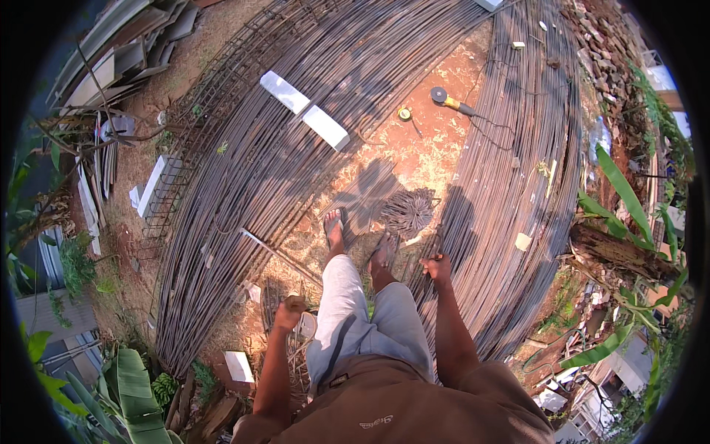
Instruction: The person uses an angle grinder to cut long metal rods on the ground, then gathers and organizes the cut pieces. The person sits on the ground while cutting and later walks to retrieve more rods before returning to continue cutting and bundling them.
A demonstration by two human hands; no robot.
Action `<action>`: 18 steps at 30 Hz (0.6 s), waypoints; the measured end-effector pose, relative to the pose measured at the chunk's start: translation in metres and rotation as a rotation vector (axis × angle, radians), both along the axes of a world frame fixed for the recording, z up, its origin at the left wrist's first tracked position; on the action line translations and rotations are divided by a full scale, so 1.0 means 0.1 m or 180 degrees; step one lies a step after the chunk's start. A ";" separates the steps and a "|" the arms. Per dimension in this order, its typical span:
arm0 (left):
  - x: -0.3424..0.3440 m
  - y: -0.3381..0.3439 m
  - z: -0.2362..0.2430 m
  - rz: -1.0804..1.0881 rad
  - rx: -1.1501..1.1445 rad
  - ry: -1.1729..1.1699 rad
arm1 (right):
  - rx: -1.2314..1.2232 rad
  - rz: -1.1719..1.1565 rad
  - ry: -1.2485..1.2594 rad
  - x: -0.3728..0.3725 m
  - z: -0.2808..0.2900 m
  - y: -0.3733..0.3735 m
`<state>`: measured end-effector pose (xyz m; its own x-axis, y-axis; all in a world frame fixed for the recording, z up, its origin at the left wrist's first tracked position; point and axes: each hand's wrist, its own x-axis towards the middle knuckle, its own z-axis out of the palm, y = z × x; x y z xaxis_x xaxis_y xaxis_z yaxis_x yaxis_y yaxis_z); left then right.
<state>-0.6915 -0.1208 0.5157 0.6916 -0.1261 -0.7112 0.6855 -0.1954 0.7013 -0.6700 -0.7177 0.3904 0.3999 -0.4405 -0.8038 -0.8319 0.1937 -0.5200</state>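
My left hand (pixel 288 314) is low at my left side, fingers curled on a small brownish thing I cannot make out. My right hand (pixel 436 266) is beside my right knee, fingers closed round what seems a thin dark item, too small to name, over the long steel bars (pixel 503 200). A pile of short bent steel pieces (pixel 407 209) lies just beyond my sandalled feet. More long bars (pixel 222 185) run to my left, with a pale straight bar (pixel 266 248) across their edge. Farther ahead on dirt lie a yellow tape measure (pixel 404 113) and a yellow-black angle grinder (pixel 451 101).
White blocks (pixel 325 127) rest across the left bars. A rebar cage (pixel 211 89), another white block (pixel 159 185) and stacked sheets (pixel 126 41) are at the far left. Banana plants (pixel 617 196), a log (pixel 606 248) and rubble (pixel 603 52) border the right.
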 end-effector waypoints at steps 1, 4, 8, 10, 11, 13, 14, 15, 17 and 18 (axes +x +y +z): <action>-0.29 0.01 -0.11 -0.0240 -0.0319 0.0543 | 0.0163 -0.0072 0.0142 0.07 -0.18 -0.12; -0.76 -0.12 -0.42 -0.0439 0.0230 0.1633 | -0.0487 0.0307 0.0359 0.08 -1.08 -0.51; -0.80 -0.08 -1.07 0.0154 0.0727 0.1963 | -0.0546 -0.0627 0.0309 0.73 -1.37 -0.43; -0.58 0.08 -1.48 0.0512 0.0633 0.1924 | -0.0299 -0.0805 0.0271 0.80 -1.94 -0.49; -0.47 0.18 -1.71 0.0802 0.0384 0.1855 | -0.0165 -0.0883 0.0247 0.80 -2.24 -0.52; -0.52 0.49 -2.04 0.2159 -0.1085 0.1805 | -0.0541 -0.0031 0.0707 1.01 -2.66 -0.46; -0.33 0.52 -2.28 0.2367 -0.1518 0.1862 | -0.0794 0.0350 0.0884 1.10 -2.93 -0.46; -0.31 0.44 -2.41 0.2065 -0.0794 0.1798 | -0.1028 0.0195 0.0910 1.14 -3.17 -0.42; -0.12 -0.11 -2.44 0.0332 0.0363 0.1060 | -0.1285 0.0380 0.0591 1.01 -3.91 -0.62; 0.03 -0.24 -2.46 -0.0243 0.0785 0.0925 | -0.1347 0.0450 0.0434 0.98 -4.22 -0.65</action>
